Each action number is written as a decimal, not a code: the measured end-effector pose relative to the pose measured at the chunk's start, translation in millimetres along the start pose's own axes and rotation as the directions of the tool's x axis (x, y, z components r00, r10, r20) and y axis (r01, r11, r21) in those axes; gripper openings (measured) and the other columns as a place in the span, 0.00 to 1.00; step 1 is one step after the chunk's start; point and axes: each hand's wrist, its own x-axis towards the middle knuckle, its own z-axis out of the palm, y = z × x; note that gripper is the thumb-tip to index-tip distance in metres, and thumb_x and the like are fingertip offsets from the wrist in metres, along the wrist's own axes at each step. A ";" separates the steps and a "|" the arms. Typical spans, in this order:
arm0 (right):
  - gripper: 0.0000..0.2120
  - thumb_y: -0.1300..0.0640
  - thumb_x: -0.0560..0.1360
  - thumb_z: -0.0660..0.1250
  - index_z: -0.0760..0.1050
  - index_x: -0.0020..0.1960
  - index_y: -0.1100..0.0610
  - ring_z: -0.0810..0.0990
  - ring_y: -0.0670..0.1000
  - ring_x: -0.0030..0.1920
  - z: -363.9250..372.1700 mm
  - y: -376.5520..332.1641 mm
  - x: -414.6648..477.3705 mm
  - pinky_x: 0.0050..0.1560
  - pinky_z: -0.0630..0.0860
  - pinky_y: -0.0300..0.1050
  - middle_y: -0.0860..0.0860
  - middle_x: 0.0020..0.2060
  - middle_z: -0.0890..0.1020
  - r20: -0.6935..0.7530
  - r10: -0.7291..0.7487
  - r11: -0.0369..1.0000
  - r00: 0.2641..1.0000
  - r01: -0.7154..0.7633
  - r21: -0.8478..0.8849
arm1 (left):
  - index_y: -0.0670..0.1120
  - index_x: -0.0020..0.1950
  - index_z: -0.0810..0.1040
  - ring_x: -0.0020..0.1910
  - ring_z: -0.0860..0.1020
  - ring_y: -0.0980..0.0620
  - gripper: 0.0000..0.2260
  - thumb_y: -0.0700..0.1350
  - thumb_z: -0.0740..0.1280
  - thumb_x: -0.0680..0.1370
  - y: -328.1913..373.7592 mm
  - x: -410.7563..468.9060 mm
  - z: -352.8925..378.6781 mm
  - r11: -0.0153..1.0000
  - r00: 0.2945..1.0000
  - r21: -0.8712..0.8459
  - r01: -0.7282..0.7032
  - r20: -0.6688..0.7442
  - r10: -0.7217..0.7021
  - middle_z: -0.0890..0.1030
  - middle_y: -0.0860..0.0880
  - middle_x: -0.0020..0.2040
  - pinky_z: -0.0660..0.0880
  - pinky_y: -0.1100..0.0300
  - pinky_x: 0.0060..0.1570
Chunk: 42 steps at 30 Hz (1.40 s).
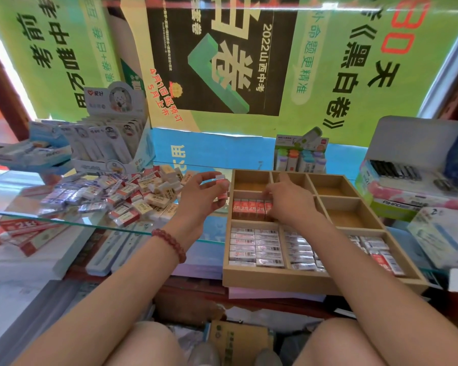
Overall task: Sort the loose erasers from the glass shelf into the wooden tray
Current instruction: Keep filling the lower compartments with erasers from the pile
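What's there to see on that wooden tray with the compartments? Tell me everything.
The wooden tray is a shallow, pale brown box of plain wood or board, split by thin dividers into open compartments. It lies flat on the glass shelf, right of the loose pile. The front compartments hold neat rows of silver-wrapped erasers; the mid-left one holds a row of red 2B erasers, where the right hand reaches in. The back compartments and the mid-right one look empty.

Tray point(275, 280) rear compartments free, eraser pile point(132, 196) crowds shelf point(50, 217)
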 end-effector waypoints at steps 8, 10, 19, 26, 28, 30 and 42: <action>0.24 0.56 0.70 0.73 0.70 0.64 0.46 0.77 0.45 0.48 -8.5 2.7 -3.5 0.46 0.76 0.40 0.49 0.59 0.71 -0.052 -0.167 0.920 0.985 0.175 0.351 | 0.41 0.61 0.75 0.39 0.78 0.53 0.13 0.38 0.67 0.76 -1.0 0.8 -1.4 0.998 0.997 0.021 0.059 0.051 -0.060 0.79 0.44 0.45 0.78 0.66 0.37; 0.27 0.56 0.70 0.73 0.68 0.67 0.46 0.74 0.36 0.41 -18.6 -5.9 -10.9 0.41 0.70 0.28 0.46 0.52 0.74 -0.039 -0.323 0.779 0.946 0.288 0.557 | 0.41 0.61 0.75 0.40 0.79 0.52 0.13 0.36 0.66 0.77 -2.7 2.1 -2.0 0.996 0.993 0.035 0.083 0.077 -0.086 0.80 0.43 0.47 0.78 0.65 0.37; 0.21 0.52 0.71 0.71 0.69 0.61 0.48 0.77 0.45 0.39 -11.7 -33.3 -5.9 0.46 0.78 0.49 0.46 0.40 0.80 -0.117 -0.328 0.759 0.937 0.335 0.558 | 0.39 0.61 0.75 0.45 0.81 0.49 0.14 0.32 0.63 0.77 -4.5 1.6 -9.6 0.998 0.989 0.054 0.040 0.140 -0.048 0.82 0.41 0.53 0.80 0.60 0.46; 0.17 0.51 0.72 0.69 0.73 0.59 0.53 0.79 0.47 0.42 1.0 -28.9 3.5 0.43 0.76 0.45 0.46 0.42 0.79 -0.112 -0.142 0.838 0.984 0.180 0.515 | 0.45 0.57 0.74 0.54 0.80 0.50 0.07 0.40 0.63 0.79 -3.6 7.7 -24.1 0.996 0.998 0.074 0.052 0.034 -0.055 0.79 0.43 0.58 0.78 0.59 0.48; 0.17 0.51 0.73 0.67 0.73 0.61 0.52 0.79 0.49 0.46 5.4 -29.1 3.7 0.42 0.75 0.44 0.48 0.46 0.80 -0.061 -0.147 0.898 0.987 0.159 0.409 | 0.43 0.58 0.74 0.52 0.80 0.50 0.08 0.38 0.60 0.80 -2.4 9.9 -30.8 0.995 0.999 0.080 0.054 0.001 -0.054 0.80 0.44 0.55 0.78 0.59 0.49; 0.17 0.53 0.75 0.66 0.72 0.63 0.52 0.77 0.49 0.44 10.8 -31.0 4.6 0.39 0.72 0.42 0.48 0.46 0.80 -0.011 -0.167 0.909 0.986 0.158 0.385 | 0.42 0.58 0.74 0.47 0.80 0.53 0.09 0.37 0.58 0.80 -0.9 10.5 -35.7 0.996 0.998 0.073 0.055 -0.017 -0.054 0.81 0.46 0.50 0.76 0.57 0.51; 0.31 0.62 0.72 0.67 0.60 0.71 0.51 0.77 0.47 0.38 -9.1 -35.3 3.7 0.39 0.77 0.47 0.44 0.36 0.73 -0.047 -0.161 0.881 0.986 0.166 0.442 | 0.43 0.53 0.78 0.52 0.76 0.53 0.11 0.32 0.64 0.74 -14.0 23.6 -70.1 0.697 0.961 0.690 -0.194 -0.009 0.276 0.79 0.47 0.52 0.70 0.63 0.52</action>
